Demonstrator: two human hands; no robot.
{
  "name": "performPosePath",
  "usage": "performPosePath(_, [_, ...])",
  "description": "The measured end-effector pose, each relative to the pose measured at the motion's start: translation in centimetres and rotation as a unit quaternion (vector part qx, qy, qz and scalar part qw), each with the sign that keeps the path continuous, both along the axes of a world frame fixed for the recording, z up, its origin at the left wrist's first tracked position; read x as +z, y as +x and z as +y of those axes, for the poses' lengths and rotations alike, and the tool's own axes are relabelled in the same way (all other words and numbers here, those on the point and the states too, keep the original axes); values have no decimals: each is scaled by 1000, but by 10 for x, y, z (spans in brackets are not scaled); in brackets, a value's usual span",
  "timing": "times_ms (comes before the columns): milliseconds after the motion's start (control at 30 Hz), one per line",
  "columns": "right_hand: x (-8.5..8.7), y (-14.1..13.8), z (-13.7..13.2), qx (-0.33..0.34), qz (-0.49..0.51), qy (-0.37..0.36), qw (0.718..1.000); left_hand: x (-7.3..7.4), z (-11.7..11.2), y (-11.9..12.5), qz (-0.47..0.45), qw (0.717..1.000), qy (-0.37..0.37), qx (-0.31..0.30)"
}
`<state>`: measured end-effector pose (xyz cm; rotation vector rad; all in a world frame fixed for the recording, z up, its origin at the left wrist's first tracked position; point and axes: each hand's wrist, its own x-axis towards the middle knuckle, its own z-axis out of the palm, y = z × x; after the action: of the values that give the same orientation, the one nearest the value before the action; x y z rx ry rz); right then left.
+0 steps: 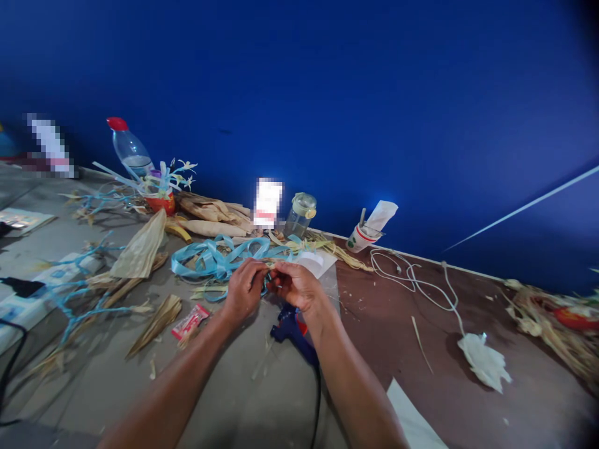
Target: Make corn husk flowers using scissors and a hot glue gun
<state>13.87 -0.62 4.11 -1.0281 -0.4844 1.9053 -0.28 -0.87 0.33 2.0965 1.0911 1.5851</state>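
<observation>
Item one: your left forearm [182,374], bare, seven o'clock, widening from slim wrist toward the lower edge. Item two: your right forearm [358,371], likewise bare, five o'clock. Item three: your left hand [243,290], bare, between seven and eight. Item four: your right hand [299,285], bare, six o'clock. Fingers: bare where visible; finer detail indistinct.
</observation>
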Motion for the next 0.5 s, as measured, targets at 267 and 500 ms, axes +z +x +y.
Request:
performPosePath(267, [2, -1, -3, -14, -40, 37, 998, 3, 0, -1, -6, 1000, -22, 8])
performPosePath(500, [0, -1, -3, 2, -32, 50, 998, 3, -2, 0, -1, 999, -36, 1])
